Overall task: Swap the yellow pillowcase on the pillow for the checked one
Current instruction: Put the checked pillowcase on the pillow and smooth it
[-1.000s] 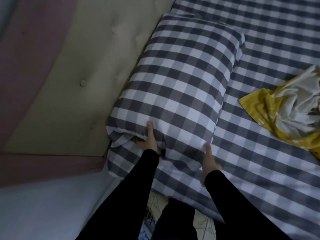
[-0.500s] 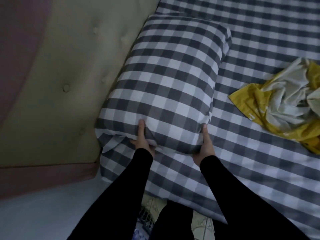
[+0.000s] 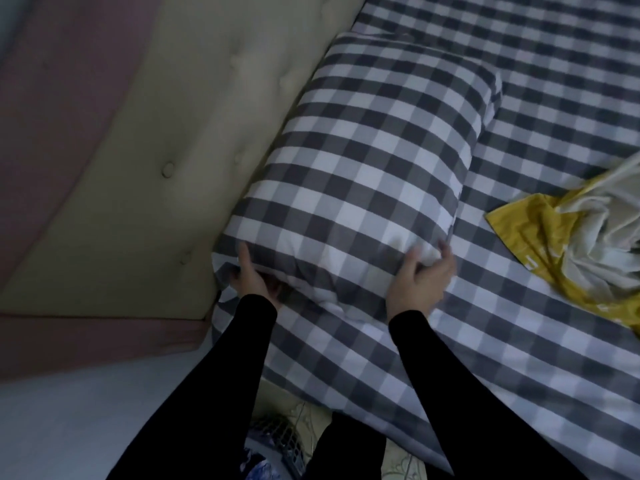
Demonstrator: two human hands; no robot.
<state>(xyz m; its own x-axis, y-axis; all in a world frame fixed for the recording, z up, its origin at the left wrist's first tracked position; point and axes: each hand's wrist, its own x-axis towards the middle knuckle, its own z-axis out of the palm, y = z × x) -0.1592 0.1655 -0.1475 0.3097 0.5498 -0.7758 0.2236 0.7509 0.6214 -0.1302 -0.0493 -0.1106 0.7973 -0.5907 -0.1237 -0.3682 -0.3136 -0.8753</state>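
From the head view, we see the pillow (image 3: pixel 363 161) already wearing the checked pillowcase (image 3: pixel 374 209), lying on the bed (image 3: pixel 519 341) against the padded headboard (image 3: pixel 166 150). Our left hand (image 3: pixel 252 282) grasps the near end of the pillow, fingers tucked under its edge; our right hand (image 3: pixel 419 282) rests on the near corner, fingers loosely spread and somewhat blurred. The yellow pillowcase (image 3: pixel 540 251) lies crumpled on the bed, well apart to the right. We judge the swap essentially done; only settling the pillow remains.
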